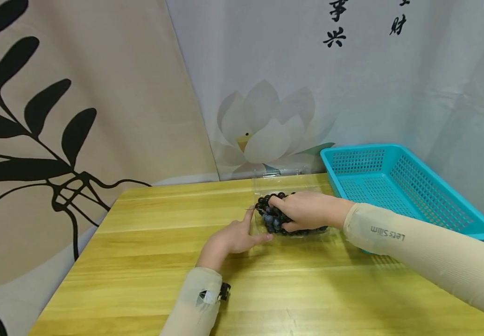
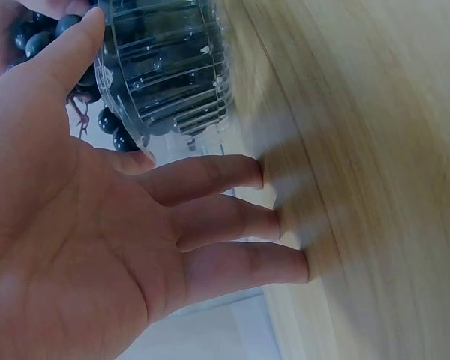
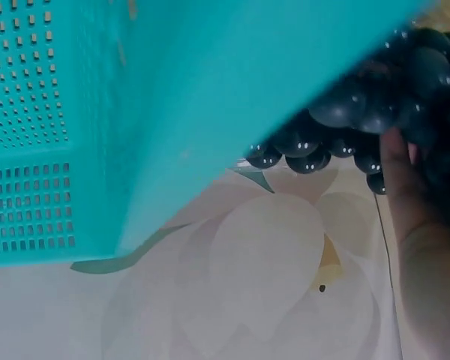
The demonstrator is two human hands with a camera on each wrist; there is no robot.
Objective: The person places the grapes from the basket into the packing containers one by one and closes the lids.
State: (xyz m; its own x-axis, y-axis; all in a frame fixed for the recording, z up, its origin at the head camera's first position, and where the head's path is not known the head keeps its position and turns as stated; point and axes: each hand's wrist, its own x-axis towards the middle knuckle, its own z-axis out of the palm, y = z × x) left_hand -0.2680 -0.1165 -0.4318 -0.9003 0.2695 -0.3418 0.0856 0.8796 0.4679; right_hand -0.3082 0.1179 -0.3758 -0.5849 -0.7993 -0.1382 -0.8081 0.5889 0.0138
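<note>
Dark grapes (image 1: 272, 219) on a thin stem fill a clear plastic box (image 2: 165, 67) on the table, its transparent lid raised at the back. From above, my right hand (image 1: 309, 210) grips the bunch, thumb and fingers around grapes (image 3: 345, 105); some of its fingertips are hidden among them. My left hand (image 1: 235, 237) is at the box's left front corner. Its thumb touches the rim and the index finger lies along the left side, partly hidden in the left wrist view. The other left fingers (image 2: 244, 262) extend down to the tabletop.
A turquoise perforated basket (image 1: 410, 186) stands at the back right, beside the box and under my right forearm. The yellow wooden table (image 1: 149, 280) meets printed curtains (image 1: 267, 56) behind and at the left.
</note>
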